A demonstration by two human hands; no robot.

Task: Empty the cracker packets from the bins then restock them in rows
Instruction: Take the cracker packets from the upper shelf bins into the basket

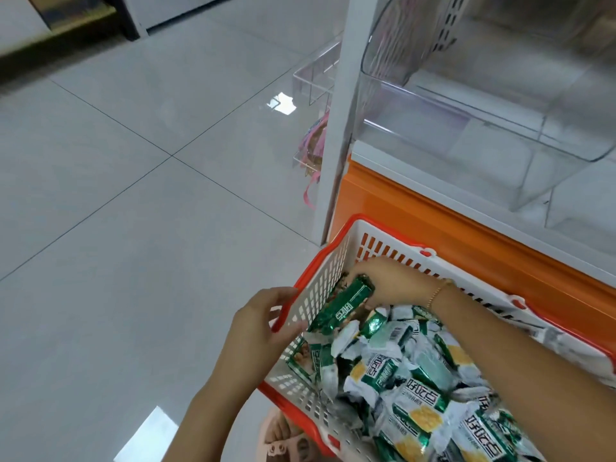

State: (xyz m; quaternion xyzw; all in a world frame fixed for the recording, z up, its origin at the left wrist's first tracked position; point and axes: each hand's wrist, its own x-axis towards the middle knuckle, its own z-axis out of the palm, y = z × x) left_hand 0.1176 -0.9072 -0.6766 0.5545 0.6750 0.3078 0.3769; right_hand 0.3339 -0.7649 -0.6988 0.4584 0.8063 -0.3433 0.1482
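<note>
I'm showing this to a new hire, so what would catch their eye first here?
The orange-rimmed basket at lower right, heaped with green and white packets. The right hand reaches into it and grips one green packet, while the left hand holds its left wall. At upper right stand clear bins that look empty.

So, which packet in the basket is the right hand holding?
The long dark green packet by the left wall of the basket. The right hand grips its far end; the other packets lie loose in the pile.
</note>
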